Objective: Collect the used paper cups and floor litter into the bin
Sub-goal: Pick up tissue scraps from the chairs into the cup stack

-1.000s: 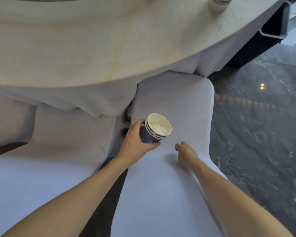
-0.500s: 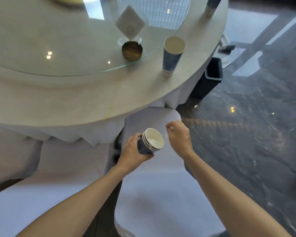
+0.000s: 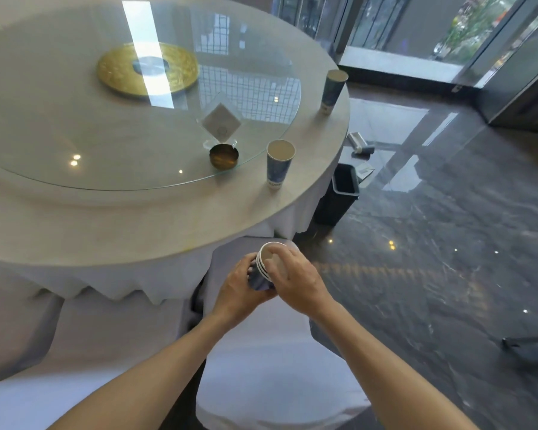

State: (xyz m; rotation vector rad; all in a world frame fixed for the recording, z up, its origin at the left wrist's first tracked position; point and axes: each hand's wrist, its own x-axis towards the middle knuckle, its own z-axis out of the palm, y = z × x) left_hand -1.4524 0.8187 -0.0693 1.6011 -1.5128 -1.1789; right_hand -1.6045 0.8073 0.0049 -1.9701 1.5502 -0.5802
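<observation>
right hand (image 3: 295, 279) — moved from chair seat onto mouth of cup stack (image 3: 263, 265) | view — tilted up

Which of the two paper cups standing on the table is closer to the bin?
The near paper cup, standing just outside the glass turntable beside the brass bowl; the black bin sits on the floor just past it. The far paper cup stands further back.

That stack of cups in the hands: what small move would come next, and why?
Probably reach the right hand to the nearest paper cup on the table's rim and nest it in. The left hand grips the stacked cups, and two cups remain standing on the table, the bin beyond.
</observation>
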